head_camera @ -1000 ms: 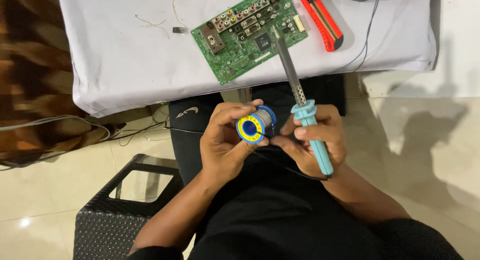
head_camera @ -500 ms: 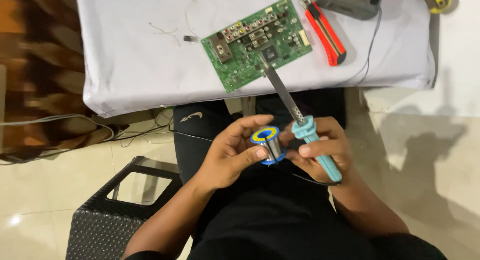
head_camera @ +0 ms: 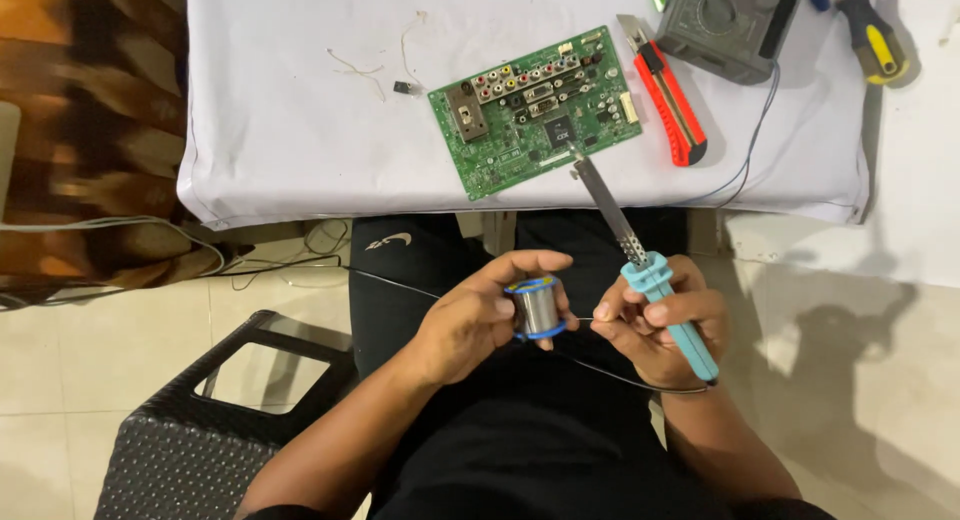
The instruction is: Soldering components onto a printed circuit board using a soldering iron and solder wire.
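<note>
My left hand grips a small spool of solder wire with blue rims, held over my lap. My right hand holds a light-blue-handled soldering iron; its thumb and forefinger also pinch the free end of the solder beside the spool. The iron's metal shaft points up and left, with its tip at the lower edge of a green circuit board lying on the white-covered table. A thin black cord runs from the iron across my lap.
On the table right of the board lie a red utility knife, a grey multimeter and a yellow-handled screwdriver. Wire scraps lie left of the board. A black woven stool stands at lower left, cables on the floor beside it.
The view has shifted so the table sits lower and more tools show. The spool has turned from facing me to lying sideways, and my right fingers have taken the solder end.
</note>
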